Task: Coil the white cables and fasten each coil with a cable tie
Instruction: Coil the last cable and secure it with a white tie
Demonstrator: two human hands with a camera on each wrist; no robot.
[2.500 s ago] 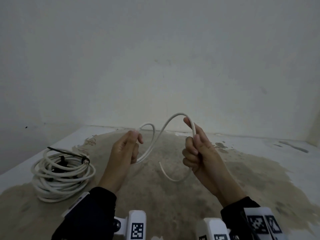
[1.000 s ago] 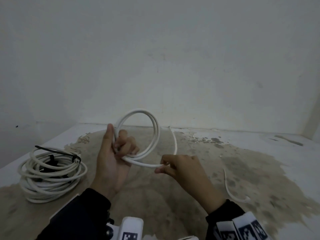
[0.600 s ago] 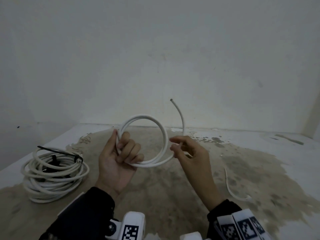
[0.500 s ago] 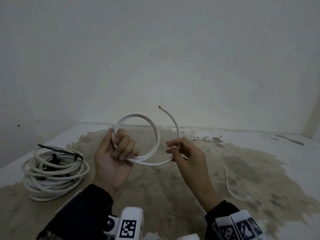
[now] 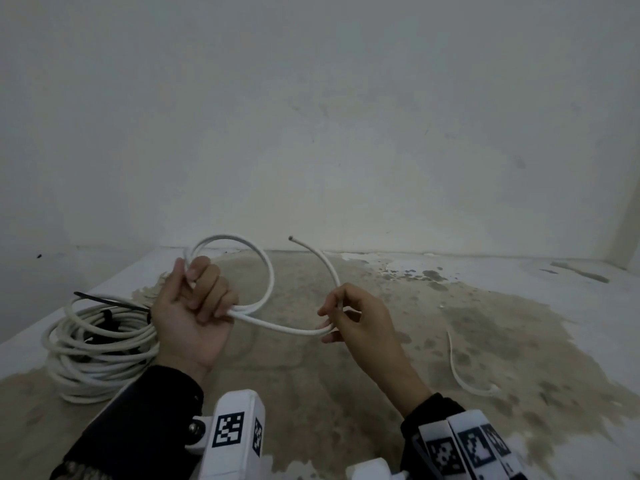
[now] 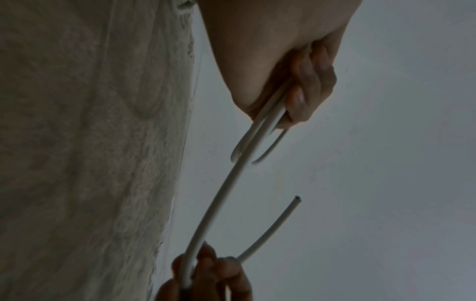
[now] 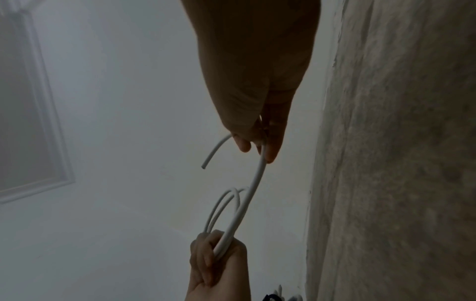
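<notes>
I hold a short white cable (image 5: 268,277) in the air above the stained floor. My left hand (image 5: 197,303) grips its coiled loops, fingers curled round them (image 6: 273,114). My right hand (image 5: 343,315) pinches the cable's tail near the free end (image 5: 292,239), which curves up and left (image 7: 206,164). A straight stretch of cable (image 7: 253,183) runs between both hands. A large coil of white cable (image 5: 97,344) lies on the floor at the left, bound with a black cable tie (image 5: 104,301).
Another short white cable piece (image 5: 460,372) lies on the floor at the right. The stained concrete floor (image 5: 311,375) meets a plain white wall (image 5: 311,133) just behind my hands. Marker-tagged wrist mounts (image 5: 235,434) sit at the bottom edge.
From one S-shaped bend between both hands, the cable became round loops in my left hand. My right hand slid along the tail and has now drawn away to the right.
</notes>
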